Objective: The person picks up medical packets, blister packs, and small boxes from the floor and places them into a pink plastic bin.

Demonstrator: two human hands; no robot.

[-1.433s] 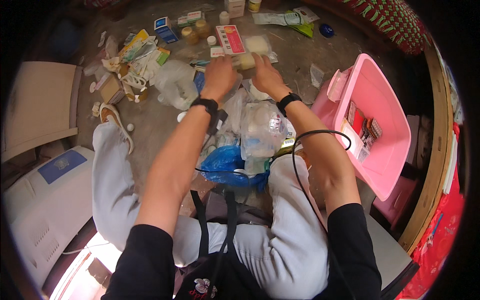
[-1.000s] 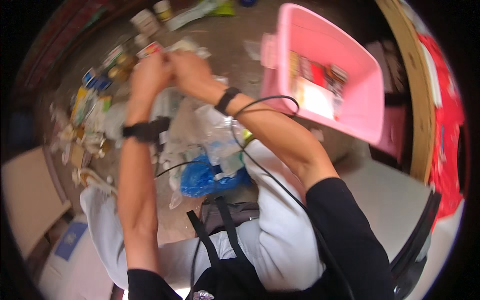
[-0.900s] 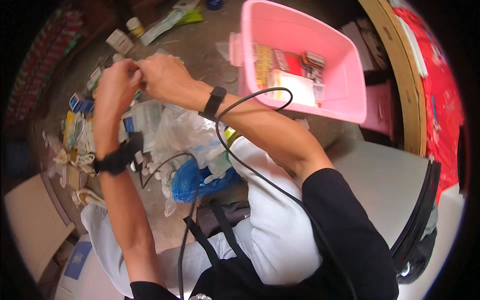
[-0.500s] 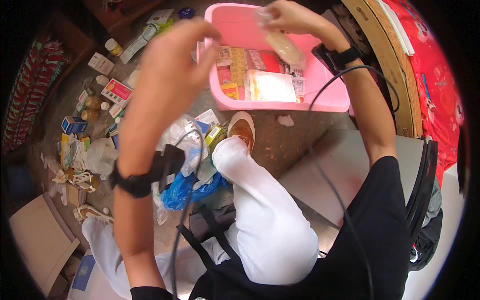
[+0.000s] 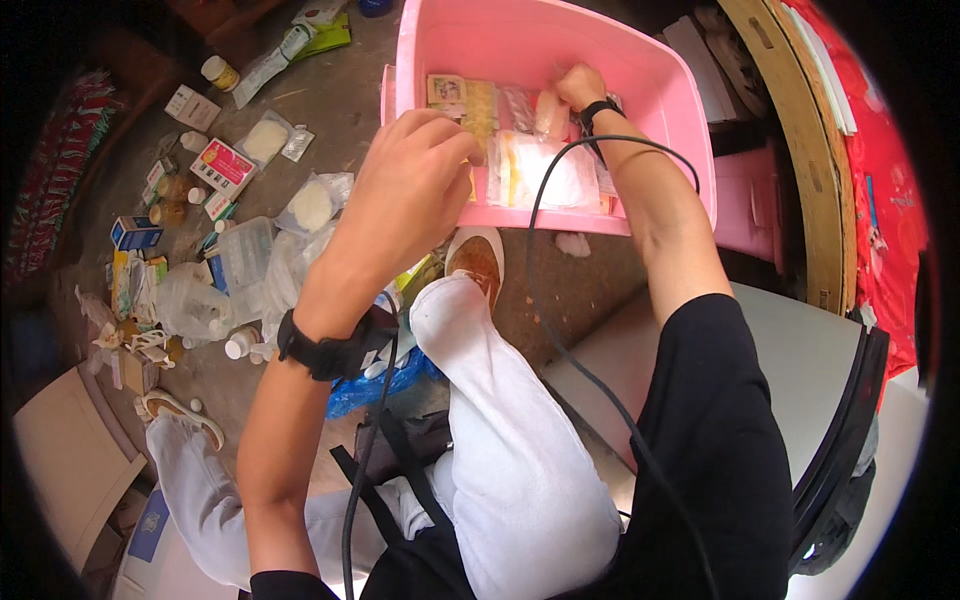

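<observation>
A large pink plastic tub (image 5: 655, 80) stands in front of me, with packets and flat boxes inside. My right hand (image 5: 582, 88) reaches down into it, fingers closed at the end of a clear plastic packet (image 5: 551, 115) with pale contents. At the tub's near left corner, my left hand (image 5: 425, 165) has its fingers curled over the rim; the fingertips are partly hidden. A white packet (image 5: 548, 170) lies flat on the tub's near side. Beside it are a yellowish blister-like sheet (image 5: 480, 105) and a small patterned box (image 5: 446, 90).
On the floor to the left lie several medicine boxes (image 5: 222, 168), bottles (image 5: 220, 72), clear bags (image 5: 190, 300) and a clear plastic container (image 5: 246, 255). A blue bag (image 5: 385, 385) sits by my leg. A black cable (image 5: 560, 340) crosses my right arm. Wooden furniture (image 5: 790, 130) stands at the right.
My right hand has lowered the plastic packet from above the far rim into the tub. My left hand has come down to the near left rim. The view has shifted slightly.
</observation>
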